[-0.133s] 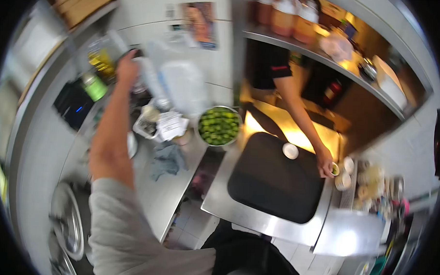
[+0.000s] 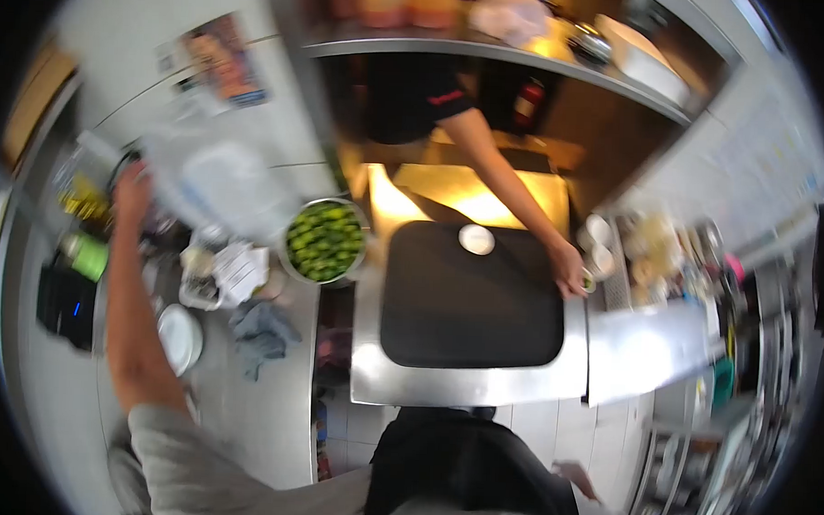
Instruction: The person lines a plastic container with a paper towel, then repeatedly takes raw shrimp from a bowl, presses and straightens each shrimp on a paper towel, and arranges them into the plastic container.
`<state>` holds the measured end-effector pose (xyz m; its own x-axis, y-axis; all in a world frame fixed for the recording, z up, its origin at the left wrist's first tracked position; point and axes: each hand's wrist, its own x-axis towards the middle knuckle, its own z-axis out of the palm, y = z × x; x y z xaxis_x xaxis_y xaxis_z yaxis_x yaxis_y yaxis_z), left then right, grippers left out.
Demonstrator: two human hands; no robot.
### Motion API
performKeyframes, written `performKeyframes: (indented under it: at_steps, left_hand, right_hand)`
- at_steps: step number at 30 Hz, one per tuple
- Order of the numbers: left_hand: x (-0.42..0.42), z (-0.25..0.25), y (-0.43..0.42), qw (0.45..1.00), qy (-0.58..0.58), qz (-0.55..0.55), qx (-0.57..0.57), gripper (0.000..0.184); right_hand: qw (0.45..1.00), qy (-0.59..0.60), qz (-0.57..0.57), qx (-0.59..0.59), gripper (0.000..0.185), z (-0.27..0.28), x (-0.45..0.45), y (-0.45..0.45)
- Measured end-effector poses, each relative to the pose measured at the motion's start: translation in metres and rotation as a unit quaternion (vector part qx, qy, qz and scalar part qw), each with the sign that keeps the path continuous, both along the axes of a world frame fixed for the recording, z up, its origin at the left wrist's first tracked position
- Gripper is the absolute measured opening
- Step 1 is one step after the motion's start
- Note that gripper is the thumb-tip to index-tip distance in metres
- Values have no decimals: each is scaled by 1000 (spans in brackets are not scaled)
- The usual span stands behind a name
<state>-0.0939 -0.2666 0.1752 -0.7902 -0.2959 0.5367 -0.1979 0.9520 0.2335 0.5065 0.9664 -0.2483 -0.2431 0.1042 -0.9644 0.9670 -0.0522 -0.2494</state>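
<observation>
My left hand reaches out to the far left, its fingers closed at a dark item by the wall that I cannot make out. Beside it stand a bottle of yellow liquid and a green-labelled bottle. My right hand hangs low near my black apron, small and blurred, and its fingers do not show clearly. Across the counter a co-worker's hand holds a small cup with green content at the right edge of a black tray. On that tray sits a small white cup.
A bowl of green limes stands left of the tray. Nearer my left arm are a plastic container, white paper, a grey cloth and white plates. A metal shelf crosses above the counter.
The view has swung, so the tray and counter appear farther left and straighter. My right hand has come into view at the bottom. My left hand stays outstretched with closed fingers.
</observation>
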Motion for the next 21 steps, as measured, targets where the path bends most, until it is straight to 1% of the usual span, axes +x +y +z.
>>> performKeyframes:
  at_steps: [1, 2, 3, 4, 5, 6, 8, 9, 11, 14, 17, 19, 21]
  left_hand:
    - [3, -11, -25, 1000, -16, -14, -18, 39]
    - [6, 19, -29, 999, -43, -24, -13, 37]
    - [10, 32, -23, 997, -67, -33, 6, 36]
    - [5, 25, -49, 998, -43, -44, -34, 34]
    - [0, 23, -65, 996, -16, -84, -28, 34]
    - [1, 23, -63, 995, 2, -104, -10, 33]
    - [2, 49, -49, 990, -67, -61, 110, 33]
    - [6, 56, -55, 980, -102, -31, 166, 33]
    - [5, 69, -65, 983, -51, -30, 173, 33]
    - [6, 91, -71, 994, 13, -31, 107, 32]
    - [20, 136, -49, 994, 96, -54, 6, 31]
    - [41, 172, -8, 981, 157, -92, -66, 31]
    - [64, 200, 62, 959, 203, -152, -130, 31]
  right_hand:
    - [999, 34, 2, -14, 51, 53, 7, -41]
    - [998, -42, -2, 39, 48, 45, -6, -60]
    - [989, -117, -13, 87, 47, 37, -19, -80]
    - [987, -128, -16, 97, 46, 45, -31, -93]
    - [985, -134, -14, 108, 45, 50, -44, -105]
    - [984, -131, -15, 120, 45, 57, -54, -112]
    - [984, -116, -17, 132, 47, 65, -73, -130]
    - [985, -105, -16, 133, 48, 71, -78, -136]
    - [988, -75, -11, 132, 50, 72, -94, -152]
    - [988, -78, -8, 132, 52, 68, -108, -165]
    - [989, -76, 4, 126, 53, 71, -106, -169]
    - [989, -68, -2, 129, 53, 69, -105, -169]
    - [988, -67, -18, 135, 53, 72, -97, -168]
